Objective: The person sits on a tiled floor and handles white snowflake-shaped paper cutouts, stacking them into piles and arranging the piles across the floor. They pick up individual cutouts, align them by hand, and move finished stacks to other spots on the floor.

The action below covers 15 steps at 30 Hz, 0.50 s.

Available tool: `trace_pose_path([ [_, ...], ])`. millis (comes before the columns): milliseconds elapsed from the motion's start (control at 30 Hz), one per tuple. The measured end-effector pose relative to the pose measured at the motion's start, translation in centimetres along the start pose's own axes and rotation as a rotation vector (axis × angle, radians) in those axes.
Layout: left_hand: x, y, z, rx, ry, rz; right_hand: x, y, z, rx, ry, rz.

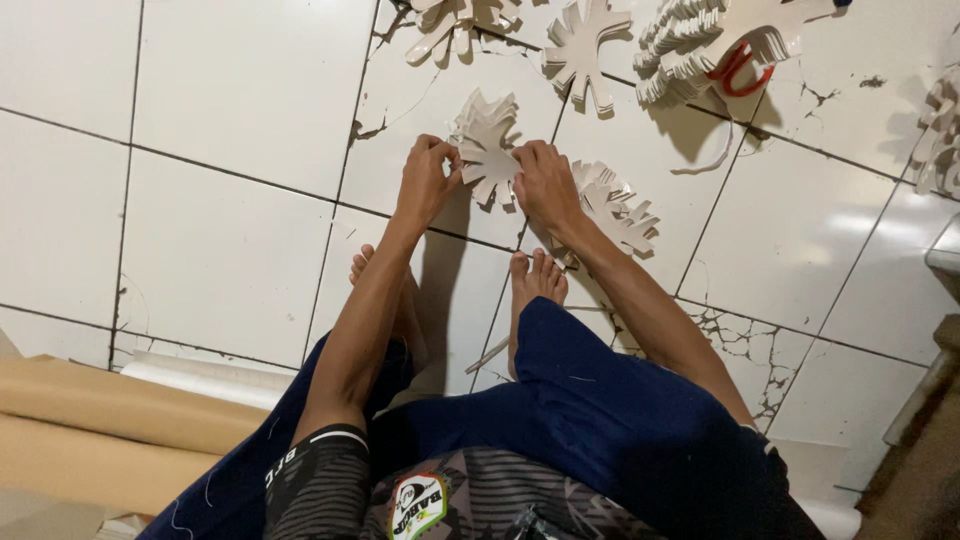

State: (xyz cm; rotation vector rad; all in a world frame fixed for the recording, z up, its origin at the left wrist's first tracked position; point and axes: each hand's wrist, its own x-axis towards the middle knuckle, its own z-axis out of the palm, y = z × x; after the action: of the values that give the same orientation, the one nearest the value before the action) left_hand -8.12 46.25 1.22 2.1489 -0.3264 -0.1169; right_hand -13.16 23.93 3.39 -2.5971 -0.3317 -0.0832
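Note:
I sit on a white tiled floor (pixel 230 230) with my bare feet out in front. My left hand (pixel 428 180) and my right hand (pixel 545 182) both pinch the edges of a stack of white, many-fingered cut-out shapes (pixel 487 150) held just above the floor between them. Another stack of the same white cut-outs (pixel 615 210) lies on the tiles right beside my right wrist.
More white cut-out stacks lie farther ahead: one (pixel 585 45) at top centre, one (pixel 460 20) to its left, a bigger heap (pixel 700 45) with red-handled scissors (pixel 738 68) on it. Brown paper sheets (pixel 100 420) lie at lower left. Cracked tiles (pixel 745 350) are at right.

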Motion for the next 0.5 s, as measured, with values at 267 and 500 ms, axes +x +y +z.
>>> trace_pose_path([
  [267,0.9,1.9,-1.0,-0.187,-0.071,-0.049,1.3,0.6,-1.0,0.104,-0.112,0.166],
  [500,1.3,4.4,-0.1,-0.329,0.001,0.051,2.2,1.9,-3.3,0.64,-0.096,0.571],
])
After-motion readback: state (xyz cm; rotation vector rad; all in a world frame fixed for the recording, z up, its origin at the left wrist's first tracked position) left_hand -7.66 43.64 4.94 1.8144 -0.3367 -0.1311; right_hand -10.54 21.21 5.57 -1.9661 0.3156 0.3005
